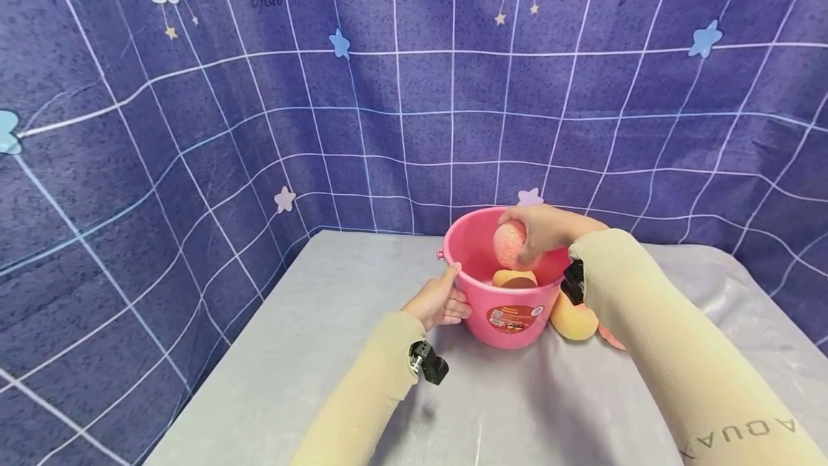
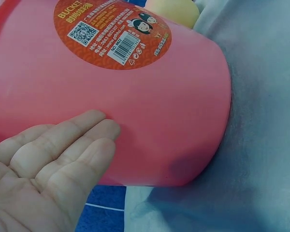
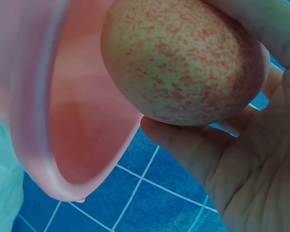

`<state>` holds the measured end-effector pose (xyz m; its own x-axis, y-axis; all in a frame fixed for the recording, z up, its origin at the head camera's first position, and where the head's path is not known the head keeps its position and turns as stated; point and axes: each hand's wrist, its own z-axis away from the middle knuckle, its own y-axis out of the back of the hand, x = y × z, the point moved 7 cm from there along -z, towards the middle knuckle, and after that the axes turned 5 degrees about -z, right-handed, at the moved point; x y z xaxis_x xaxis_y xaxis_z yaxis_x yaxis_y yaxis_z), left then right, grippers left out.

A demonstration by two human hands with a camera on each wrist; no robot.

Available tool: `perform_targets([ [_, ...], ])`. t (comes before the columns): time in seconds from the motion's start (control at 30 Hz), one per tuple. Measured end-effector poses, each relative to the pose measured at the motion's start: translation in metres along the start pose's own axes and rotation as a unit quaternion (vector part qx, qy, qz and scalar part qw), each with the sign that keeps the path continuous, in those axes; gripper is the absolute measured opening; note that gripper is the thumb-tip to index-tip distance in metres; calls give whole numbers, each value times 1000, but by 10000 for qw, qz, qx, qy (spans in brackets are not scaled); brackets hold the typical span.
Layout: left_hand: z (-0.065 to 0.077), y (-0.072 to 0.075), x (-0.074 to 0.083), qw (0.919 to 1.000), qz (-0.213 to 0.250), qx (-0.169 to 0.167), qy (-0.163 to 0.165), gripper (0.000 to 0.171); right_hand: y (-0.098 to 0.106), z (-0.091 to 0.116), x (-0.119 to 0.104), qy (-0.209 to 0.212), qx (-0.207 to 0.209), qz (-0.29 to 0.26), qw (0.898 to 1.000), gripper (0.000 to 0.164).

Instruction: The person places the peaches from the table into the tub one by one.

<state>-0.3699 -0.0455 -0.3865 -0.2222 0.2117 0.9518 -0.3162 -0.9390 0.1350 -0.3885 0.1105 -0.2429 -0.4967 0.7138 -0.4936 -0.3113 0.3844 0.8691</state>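
Note:
A pink bucket (image 1: 475, 313) with an orange-red label stands upright on the grey-covered surface. My left hand (image 1: 438, 302) grips its near left rim, thumb on the edge and fingers against the outer wall. In the left wrist view those fingers (image 2: 63, 137) lie along the pink side below the label. My right hand (image 1: 550, 227) holds a round, pale fruit with red speckles (image 1: 509, 241) over the bucket's opening. The right wrist view shows the speckled fruit (image 3: 179, 63) between thumb and fingers, beside the rim. A yellow-and-brown piece (image 1: 511, 277) shows inside the bucket.
Against the bucket's right side lies a yellow fruit (image 1: 573, 323), with a reddish item (image 1: 611, 337) partly hidden by the right sleeve. A blue gridded curtain (image 1: 427, 135) hangs behind and to the left of the grey surface (image 1: 310, 308).

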Motion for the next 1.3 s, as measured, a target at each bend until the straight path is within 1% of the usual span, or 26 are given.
perform_targets([
  [0.13,0,-1,0,10000,-10,3,2,78,-3,-2,0,20,-40,66,10000,66],
  [0.43,-1,-1,-1,10000,-16,30,32,78,-7,-7,-2,-197,-215,218,9993,63],
  [0.67,-2,-1,-2,10000,-4,-10,40,79,-10,-8,-2,-363,-300,189,9987,62],
  [0.93,-1,0,-1,10000,4,29,38,79,-13,-11,1,-500,-377,141,9979,64],
  [1.3,-1,-1,-1,10000,16,26,51,80,-14,-12,1,-535,-447,169,9974,66],
])
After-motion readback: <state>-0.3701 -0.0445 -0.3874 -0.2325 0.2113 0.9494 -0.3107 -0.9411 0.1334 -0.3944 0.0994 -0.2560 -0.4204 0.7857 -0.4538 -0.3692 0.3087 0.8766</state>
